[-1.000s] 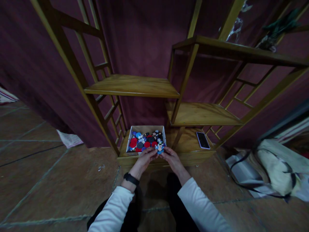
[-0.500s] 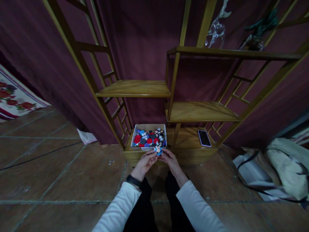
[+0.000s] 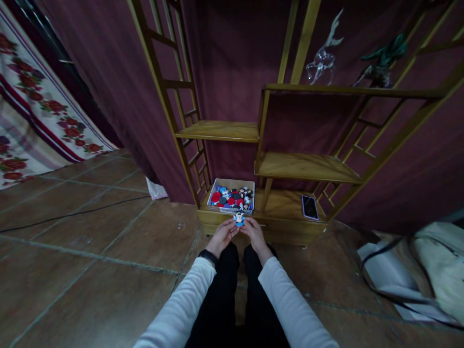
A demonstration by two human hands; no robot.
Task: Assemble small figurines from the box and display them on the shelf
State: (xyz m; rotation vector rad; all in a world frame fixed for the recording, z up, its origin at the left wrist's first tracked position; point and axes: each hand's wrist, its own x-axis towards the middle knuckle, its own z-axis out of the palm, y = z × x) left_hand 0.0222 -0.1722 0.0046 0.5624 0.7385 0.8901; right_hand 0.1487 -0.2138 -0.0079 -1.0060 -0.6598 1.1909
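A small toy figurine (image 3: 239,219), blue and white with a pale face and dark top, is held upright between my two hands. The fingertips of my left hand (image 3: 225,233) pinch it from the left, and those of my right hand (image 3: 254,233) grip its right side. Just beyond it, a white cardboard box (image 3: 235,183) sits on the lowest shelf, filled with several small figurines (image 3: 231,198) in red, blue, black and white. A dark band circles my left wrist.
A phone (image 3: 310,207) lies right of the box on the same wooden shelf unit (image 3: 217,130). Higher up stand a clear deer ornament (image 3: 322,60) and a green statuette (image 3: 384,60). A pale bag (image 3: 440,266) rests on the tiled floor at right; a cable (image 3: 72,213) crosses the left.
My view has swung left, so the shelf and box appear farther right. Both hands still hold the figurine, which now looks more upright and front-facing in the fingers.
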